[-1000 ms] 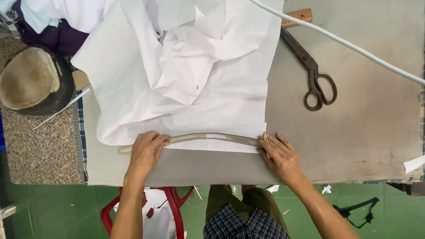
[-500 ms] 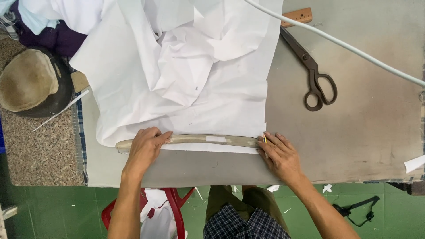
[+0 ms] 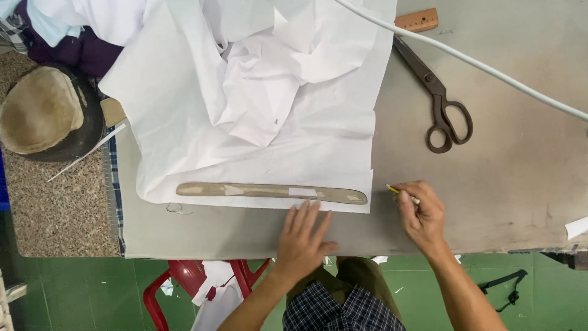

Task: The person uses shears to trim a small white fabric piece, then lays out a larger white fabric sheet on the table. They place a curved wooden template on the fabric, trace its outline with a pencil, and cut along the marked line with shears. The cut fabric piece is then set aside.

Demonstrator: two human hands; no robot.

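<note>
The long, thin, slightly curved tan cardboard pattern strip [image 3: 271, 192] lies flat on the lower edge of the white cloth sheet [image 3: 257, 116], its long axis running left-right across the grey worktable [image 3: 520, 184], roughly parallel to the table's near edge. The left hand [image 3: 304, 236] rests palm down on the table just below the strip's right half, fingers spread and pointing up toward it, fingertips at or touching the cloth edge, w/ nothing held. The right hand [image 3: 421, 211] sits off the strip's right end, apart from it, fingers pinched round a small yellow pencil [image 3: 395, 189] whose tip points left toward that end (the gap is short, bare tabletop only). So the strip lies up and left of both hands; left is nearer its middle, right nearer its tip. The dark metal scissors [image 3: 442, 104] lie well apart, up and right, beside a white cord [image 3: 478, 61].
</note>
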